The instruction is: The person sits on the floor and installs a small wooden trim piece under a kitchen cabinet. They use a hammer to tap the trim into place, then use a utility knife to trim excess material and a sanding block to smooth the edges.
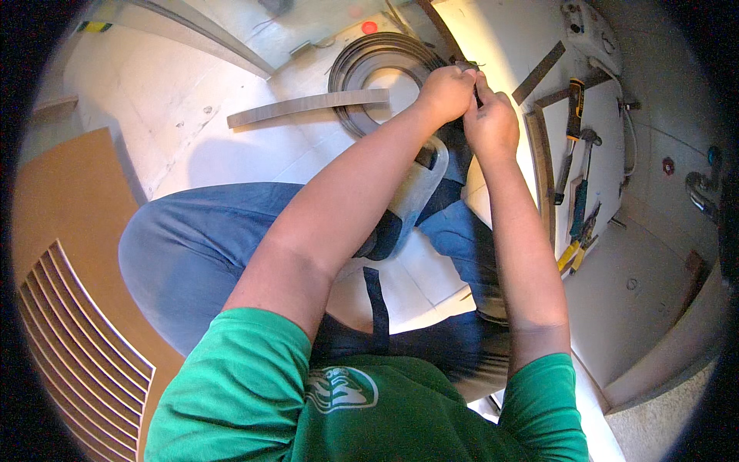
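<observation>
My left hand (pixel 446 94) and my right hand (pixel 493 123) meet at the far edge of a pale board (pixel 493 35), fingers closed and pressed together. Something small and dark shows at their fingertips; I cannot make out what it is. Just left of my left hand lies a coil of brown edge-banding strip (pixel 339 81) on the floor. A loose strip of the banding (pixel 308 106) rests with one end over the coil. Another dark strip (pixel 440 29) comes down from the top toward my fingers.
On the right lie an orange-and-black handled tool (pixel 575 108), a hammer (pixel 583 185) and yellow-handled pliers (pixel 573 250). A short dark strip (pixel 539 73) is beside them. A slatted brown panel (pixel 85 339) stands at left. A red round cap (pixel 369 28) sits beyond the coil.
</observation>
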### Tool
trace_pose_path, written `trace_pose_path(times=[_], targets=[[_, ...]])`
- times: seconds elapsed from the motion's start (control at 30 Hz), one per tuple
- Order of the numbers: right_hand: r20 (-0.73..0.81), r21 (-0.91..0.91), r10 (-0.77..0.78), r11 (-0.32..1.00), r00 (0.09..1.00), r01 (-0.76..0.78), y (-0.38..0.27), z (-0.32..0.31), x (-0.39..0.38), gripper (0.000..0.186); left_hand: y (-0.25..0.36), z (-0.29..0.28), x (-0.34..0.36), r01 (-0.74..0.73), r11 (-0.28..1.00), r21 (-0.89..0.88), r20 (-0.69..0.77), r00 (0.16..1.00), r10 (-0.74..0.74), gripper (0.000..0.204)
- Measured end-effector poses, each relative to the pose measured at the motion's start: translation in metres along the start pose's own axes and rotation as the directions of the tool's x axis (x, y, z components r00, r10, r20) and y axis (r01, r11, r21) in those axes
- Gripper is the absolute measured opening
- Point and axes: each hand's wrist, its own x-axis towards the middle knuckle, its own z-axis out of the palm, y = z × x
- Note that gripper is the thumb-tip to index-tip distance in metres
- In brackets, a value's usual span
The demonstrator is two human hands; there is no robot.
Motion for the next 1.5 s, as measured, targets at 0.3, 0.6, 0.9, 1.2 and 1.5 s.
trace_pose_path(times=[0.3,0.6,0.9,1.2,1.5], targets=[[-0.043,-0.007,0.007,1.000,0.999,-0.008,0.004,0.000,0.012,0.044,-0.001,0.004,0.020,0.217,0.960,-0.177,0.144,0.971,-0.193,0.024],[-0.012,0.008,0.030,1.000,0.999,-0.029,-0.004,-0.004,0.003,0.047,0.001,0.003,0.004,0.077,0.996,-0.047,0.052,0.996,-0.075,0.025],[-0.046,0.039,0.003,0.999,0.999,-0.001,-0.012,-0.004,0.007,0.046,-0.002,-0.010,0.007,0.354,0.871,-0.341,0.148,0.935,-0.322,0.036],[-0.015,0.026,0.059,0.998,0.998,-0.058,-0.014,-0.004,0.011,0.045,-0.019,0.003,0.012,-0.058,0.998,0.017,-0.008,0.998,0.058,0.021],[-0.022,0.020,0.057,0.998,0.998,-0.056,-0.010,-0.007,0.021,0.045,-0.007,0.000,0.025,0.051,0.998,0.041,0.079,0.995,-0.054,0.021]])
